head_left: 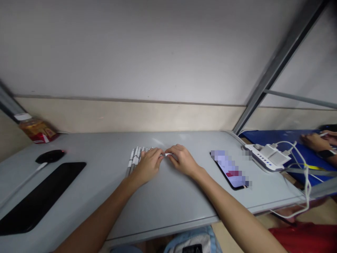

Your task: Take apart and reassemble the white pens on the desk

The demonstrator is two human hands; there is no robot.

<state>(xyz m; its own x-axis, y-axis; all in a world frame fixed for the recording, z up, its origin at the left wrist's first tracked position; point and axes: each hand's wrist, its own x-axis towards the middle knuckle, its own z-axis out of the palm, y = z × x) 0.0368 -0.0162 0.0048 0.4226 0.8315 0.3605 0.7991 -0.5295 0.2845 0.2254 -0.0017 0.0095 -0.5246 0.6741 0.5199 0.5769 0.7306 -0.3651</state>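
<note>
A slim white and grey pen (166, 154) spans the short gap between my two hands, above the middle of the grey desk. My left hand (149, 162) grips one end of it with thumb and fingers together. At the other end, my right hand (183, 160) is closed on it in a pinch. Fingers hide most of this pen. Several white pens with grey grips (134, 157) lie side by side just left of my left hand, which covers part of the row.
On the right lie a lit phone (229, 170) and a white power strip (265, 160) with plugs and cables. To the left are a black mouse (50, 156), a black keyboard-like slab (42, 196) and a drink bottle (38, 130). Another person's hand (317, 142) shows at the far right.
</note>
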